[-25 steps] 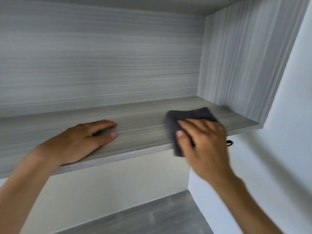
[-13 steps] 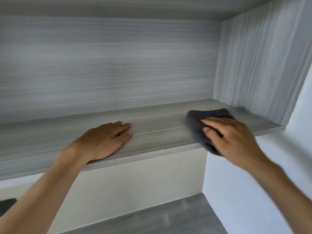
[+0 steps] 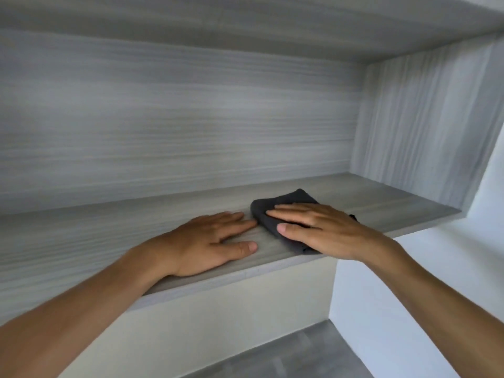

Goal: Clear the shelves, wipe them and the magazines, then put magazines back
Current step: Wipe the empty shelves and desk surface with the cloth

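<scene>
No text, label, brand, number or sign can be read anywhere in this view.

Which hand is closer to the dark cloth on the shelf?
The right hand. It lies flat on top of the dark cloth, pressing it onto the shelf. The left hand rests flat on the shelf just left of the cloth.
</scene>
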### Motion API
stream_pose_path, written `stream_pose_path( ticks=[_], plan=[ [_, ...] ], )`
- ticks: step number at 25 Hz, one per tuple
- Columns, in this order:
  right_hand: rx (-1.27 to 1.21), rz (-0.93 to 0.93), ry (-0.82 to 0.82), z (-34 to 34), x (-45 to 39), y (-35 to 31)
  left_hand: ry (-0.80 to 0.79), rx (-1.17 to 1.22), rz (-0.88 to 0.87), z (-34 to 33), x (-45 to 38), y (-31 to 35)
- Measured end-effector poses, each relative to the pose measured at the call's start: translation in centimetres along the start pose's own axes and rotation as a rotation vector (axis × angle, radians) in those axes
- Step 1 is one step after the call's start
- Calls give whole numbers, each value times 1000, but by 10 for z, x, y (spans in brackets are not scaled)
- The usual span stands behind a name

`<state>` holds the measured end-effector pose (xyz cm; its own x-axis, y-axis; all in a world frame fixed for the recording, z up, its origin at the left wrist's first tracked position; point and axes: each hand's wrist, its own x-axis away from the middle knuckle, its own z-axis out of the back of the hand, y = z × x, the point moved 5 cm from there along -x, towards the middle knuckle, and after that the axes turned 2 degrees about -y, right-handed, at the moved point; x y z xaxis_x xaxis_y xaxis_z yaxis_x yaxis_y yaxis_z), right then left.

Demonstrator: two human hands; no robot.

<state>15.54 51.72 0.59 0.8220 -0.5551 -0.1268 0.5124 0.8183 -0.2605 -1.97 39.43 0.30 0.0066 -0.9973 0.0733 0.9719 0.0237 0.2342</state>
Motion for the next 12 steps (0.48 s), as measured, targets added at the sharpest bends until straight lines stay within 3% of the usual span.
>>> stream_pose_path(
  ticks=[3, 6, 8, 12],
  plan=[
    [-153, -56, -32, 14, -8, 30, 43, 33, -34, 0, 0, -4],
    [65, -434, 8, 40, -27, 117, 49, 44, -53, -1, -1, -5],
    [116, -572, 9, 42, -48, 149, 63, 50, -55, 0, -1, -6],
    [147, -424, -46, 18, -117, 100, 108, 74, -40, 2, -4, -6]
  ],
)
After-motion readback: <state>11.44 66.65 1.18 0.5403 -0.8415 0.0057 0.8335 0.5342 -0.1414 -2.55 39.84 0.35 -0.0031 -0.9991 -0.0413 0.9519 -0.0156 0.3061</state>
